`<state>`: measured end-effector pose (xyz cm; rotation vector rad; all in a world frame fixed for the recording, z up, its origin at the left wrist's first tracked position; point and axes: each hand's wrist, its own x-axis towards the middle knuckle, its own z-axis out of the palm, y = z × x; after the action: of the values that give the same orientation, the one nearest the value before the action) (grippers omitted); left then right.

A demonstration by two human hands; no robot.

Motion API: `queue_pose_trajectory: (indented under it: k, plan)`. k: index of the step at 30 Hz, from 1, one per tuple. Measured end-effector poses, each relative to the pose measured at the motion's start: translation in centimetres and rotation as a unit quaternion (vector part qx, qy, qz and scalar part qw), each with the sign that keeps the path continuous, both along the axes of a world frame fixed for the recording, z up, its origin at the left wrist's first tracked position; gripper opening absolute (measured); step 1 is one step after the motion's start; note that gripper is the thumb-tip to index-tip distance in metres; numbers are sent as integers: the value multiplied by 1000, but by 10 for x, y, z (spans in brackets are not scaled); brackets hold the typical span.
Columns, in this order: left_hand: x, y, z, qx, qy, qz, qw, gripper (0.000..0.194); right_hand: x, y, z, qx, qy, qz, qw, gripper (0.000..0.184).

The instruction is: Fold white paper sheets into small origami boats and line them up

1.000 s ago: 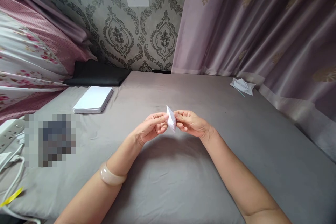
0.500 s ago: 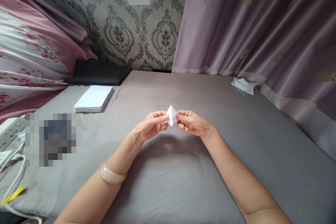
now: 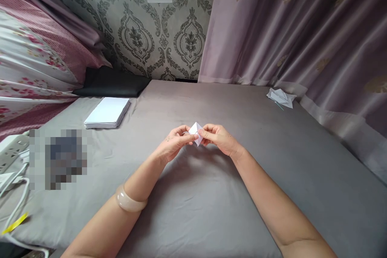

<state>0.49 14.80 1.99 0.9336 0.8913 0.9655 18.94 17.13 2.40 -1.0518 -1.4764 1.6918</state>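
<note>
A small folded white paper piece [image 3: 196, 130] is held just above the grey bedsheet [image 3: 193, 201], near the middle of the view. My left hand [image 3: 173, 147] pinches its left side with thumb and fingertips. My right hand [image 3: 220, 139] pinches its right side, fingers curled around it. Most of the paper is hidden between the fingers; only a pointed white tip shows above them. A pale bangle [image 3: 128, 203] sits on my left wrist.
A stack of white paper sheets [image 3: 108, 113] lies at the back left beside a black cushion [image 3: 113, 82]. Crumpled white paper [image 3: 281, 97] rests at the back right by the mauve curtain [image 3: 296, 28]. A white power strip [image 3: 10, 153] and cables lie at the left edge.
The paper has been turned and drawn in between the fingers, so less of it shows. Both hands have closed together slightly and lowered a little toward the sheet.
</note>
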Motion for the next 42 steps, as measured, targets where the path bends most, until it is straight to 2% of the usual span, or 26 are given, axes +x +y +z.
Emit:
queue_pose_trajectory:
  k: [4, 7, 10, 13, 16, 20, 23, 27, 32, 37, 39, 42]
  plan:
    - [2, 2, -4, 58, -2, 24, 998, 24, -4, 3, -9, 139, -25, -68, 988, 27]
    - [3, 3, -6, 161, -19, 48, 986, 23, -4, 4, -11, 229, -21, -107, 967, 22]
    - [4, 3, -7, 275, 5, 82, 958, 17, -2, 3, -6, 254, 12, -77, 964, 15]
    - [3, 1, -7, 348, 47, 101, 931, 11, -1, -1, 1, 272, 29, -58, 960, 10]
    - [3, -1, -7, 375, 64, 132, 915, 14, -2, -4, 7, 314, 6, -82, 946, 9]
    - [5, -1, -10, 372, 64, 174, 910, 16, -5, -6, 7, 341, -8, -110, 934, 10]
    - [9, 0, -12, 334, 45, 197, 921, 15, -9, -7, 3, 316, -13, -137, 939, 12]
    - [15, -2, -7, 242, -1, 202, 949, 21, -15, -8, -3, 253, -7, -180, 950, 16]
    - [15, -2, 0, 126, -40, 195, 972, 49, -19, -7, -1, 138, 54, -174, 974, 37]
    - [12, 0, -2, 0, -102, 138, 985, 31, -20, -7, 4, 25, 84, -202, 975, 35]
    - [11, 0, -2, -9, -110, 118, 987, 30, -20, -8, 4, -33, 109, -209, 971, 34]
    - [8, 0, -1, 40, -89, 138, 986, 27, -17, -7, 3, -117, 126, -201, 964, 29]
